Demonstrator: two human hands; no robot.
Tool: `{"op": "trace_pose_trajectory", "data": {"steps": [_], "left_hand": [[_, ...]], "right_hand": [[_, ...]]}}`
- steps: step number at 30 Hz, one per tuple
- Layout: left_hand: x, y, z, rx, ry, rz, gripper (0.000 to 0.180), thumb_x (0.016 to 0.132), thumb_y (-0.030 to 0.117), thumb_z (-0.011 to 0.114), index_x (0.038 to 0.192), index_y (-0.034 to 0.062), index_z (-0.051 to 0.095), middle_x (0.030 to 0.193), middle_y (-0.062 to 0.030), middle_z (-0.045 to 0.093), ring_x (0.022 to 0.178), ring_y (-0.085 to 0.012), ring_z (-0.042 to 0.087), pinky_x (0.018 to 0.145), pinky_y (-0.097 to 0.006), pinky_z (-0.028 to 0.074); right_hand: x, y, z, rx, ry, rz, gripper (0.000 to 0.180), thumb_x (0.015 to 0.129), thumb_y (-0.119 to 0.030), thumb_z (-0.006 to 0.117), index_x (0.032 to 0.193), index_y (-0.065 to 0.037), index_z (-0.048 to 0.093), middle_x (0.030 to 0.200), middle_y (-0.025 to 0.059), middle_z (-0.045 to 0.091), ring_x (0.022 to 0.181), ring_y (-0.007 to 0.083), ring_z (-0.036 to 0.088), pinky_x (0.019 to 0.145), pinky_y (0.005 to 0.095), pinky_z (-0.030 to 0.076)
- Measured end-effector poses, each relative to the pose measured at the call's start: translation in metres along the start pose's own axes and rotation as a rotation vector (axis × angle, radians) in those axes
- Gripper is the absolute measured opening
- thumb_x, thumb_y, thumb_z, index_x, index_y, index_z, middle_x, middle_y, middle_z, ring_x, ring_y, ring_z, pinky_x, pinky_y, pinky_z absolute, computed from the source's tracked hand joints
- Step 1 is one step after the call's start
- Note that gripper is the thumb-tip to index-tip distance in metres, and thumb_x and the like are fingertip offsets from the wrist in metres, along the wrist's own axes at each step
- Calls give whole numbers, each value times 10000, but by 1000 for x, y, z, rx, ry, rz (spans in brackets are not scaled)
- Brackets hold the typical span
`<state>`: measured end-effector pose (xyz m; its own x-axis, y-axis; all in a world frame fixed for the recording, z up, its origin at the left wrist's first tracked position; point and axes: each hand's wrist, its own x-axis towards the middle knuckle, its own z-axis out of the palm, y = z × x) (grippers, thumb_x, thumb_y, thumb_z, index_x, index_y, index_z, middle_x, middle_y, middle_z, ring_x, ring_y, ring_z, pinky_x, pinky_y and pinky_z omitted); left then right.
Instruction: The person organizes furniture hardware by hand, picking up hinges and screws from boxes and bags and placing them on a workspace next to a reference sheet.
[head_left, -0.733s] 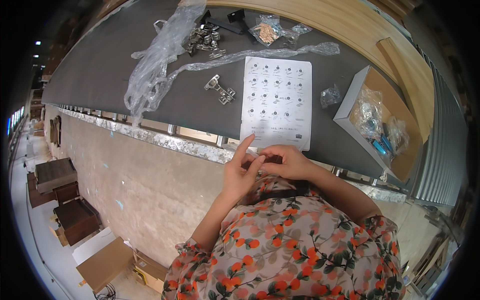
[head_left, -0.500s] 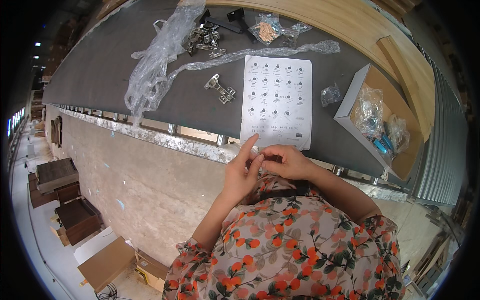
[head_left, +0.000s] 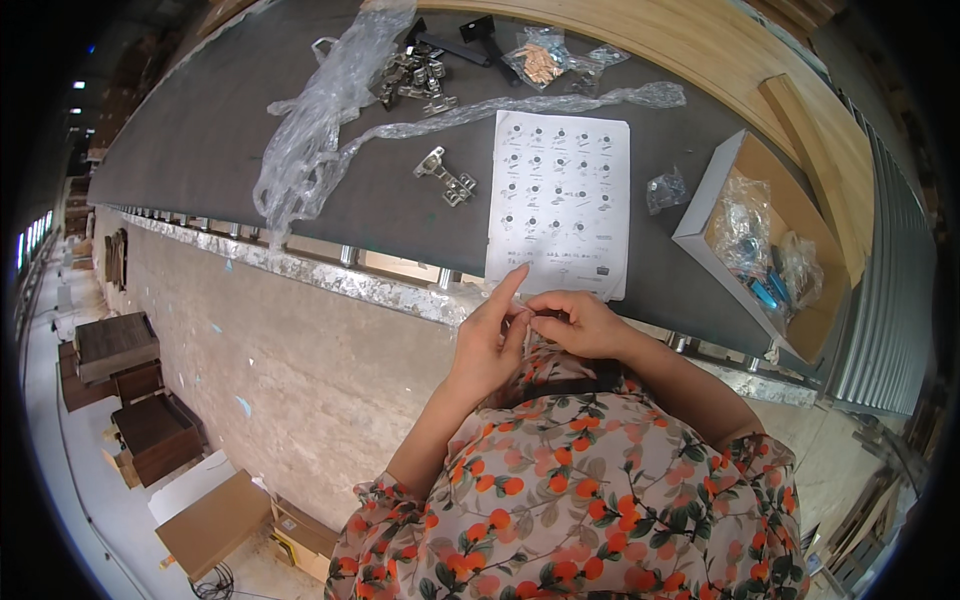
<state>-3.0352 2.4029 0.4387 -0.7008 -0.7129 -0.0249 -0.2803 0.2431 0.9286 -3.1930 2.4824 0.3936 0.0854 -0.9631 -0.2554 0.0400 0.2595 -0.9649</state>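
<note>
My left hand (head_left: 487, 338) and my right hand (head_left: 580, 323) meet at the near edge of the printed sheet (head_left: 561, 245). Both are closed in a pinch, thumbs and fingertips almost touching; the left index finger points up over the paper. Whatever sits between the fingertips is too small and too covered to name. Left of the sheet lies a metal cabinet hinge (head_left: 445, 177) on the dark conveyor belt (head_left: 400, 215). On the sheet's right is a small transparent bag of hardware (head_left: 666, 190).
An open cardboard box (head_left: 708, 205) holding bagged parts stands on the right. Crumpled plastic wrap (head_left: 320, 130) stretches across the far left. Behind it are piled hinges (head_left: 412, 80), black brackets (head_left: 478, 45) and a bag of wooden dowels (head_left: 540, 62). Metal rollers (head_left: 348, 255) line the near edge.
The view has shifted slightly. My hands stay together in nearly the same place, with the fingers making only a small movement against each other.
</note>
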Motion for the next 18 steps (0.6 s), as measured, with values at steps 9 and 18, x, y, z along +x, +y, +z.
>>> {"op": "trace_pose_trajectory", "data": {"steps": [9,18], "left_hand": [[2,4,-4,34,-36,-1,553,800,-64,560,1324,78,451,775,-130,592,652,-212,583,592,-293,479],[4,-1,-7,132,-86,112,635,773,-119,515,1365,79,396,750,-69,565,663,-143,561,570,-243,440]], "right_hand": [[1,4,1,16,1,-31,234,894,-103,559,1094,17,587,919,37,626,801,62,542,691,217,447],[6,-7,-1,-37,-15,50,213,920,-146,522,1019,19,613,779,8,611,692,48,516,622,223,438]]}}
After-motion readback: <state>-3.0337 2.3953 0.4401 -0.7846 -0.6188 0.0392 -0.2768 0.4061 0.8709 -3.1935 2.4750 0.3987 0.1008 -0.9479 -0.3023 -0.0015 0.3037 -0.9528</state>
